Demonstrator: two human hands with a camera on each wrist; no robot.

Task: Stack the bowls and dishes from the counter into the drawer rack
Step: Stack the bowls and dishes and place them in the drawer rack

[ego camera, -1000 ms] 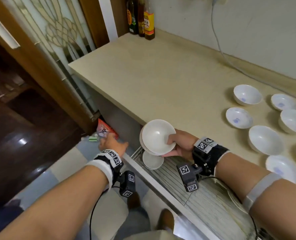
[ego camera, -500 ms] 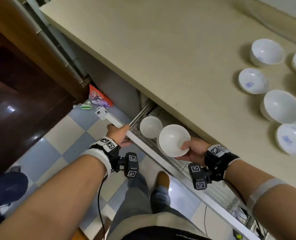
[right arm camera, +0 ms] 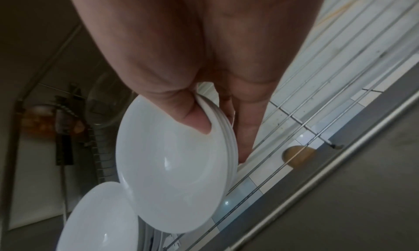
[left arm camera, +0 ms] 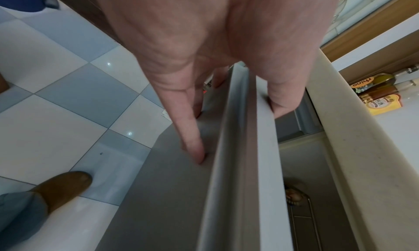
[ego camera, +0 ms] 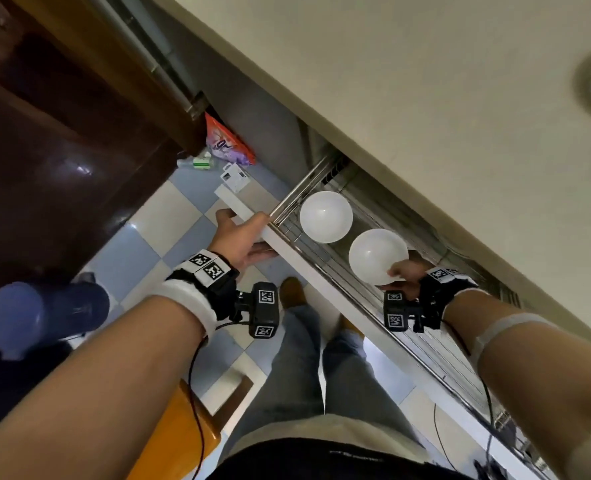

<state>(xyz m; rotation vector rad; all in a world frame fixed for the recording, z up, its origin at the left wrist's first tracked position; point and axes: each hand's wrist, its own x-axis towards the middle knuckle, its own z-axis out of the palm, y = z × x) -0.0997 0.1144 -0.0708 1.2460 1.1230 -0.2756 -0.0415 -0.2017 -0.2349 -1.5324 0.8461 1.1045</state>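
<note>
One bowl [ego camera: 326, 216] in drawer rack [ego camera: 316, 252] already. Right hand [ego camera: 406, 273] grips bowl stack [ego camera: 377, 259] above it. Left hand [ego camera: 240, 237] holds drawer front [ego camera: 287, 247]. More wait on counter [ego camera: 425, 98].

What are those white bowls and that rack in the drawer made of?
The bowls look like glazed ceramic, possibly glass: smooth, glossy white, with sharp light reflections. The rack looks like bare metal wire: thin, silvery, shiny parallel rods.

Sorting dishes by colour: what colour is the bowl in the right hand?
Plain white bowl, seen best from the right wrist.
</note>
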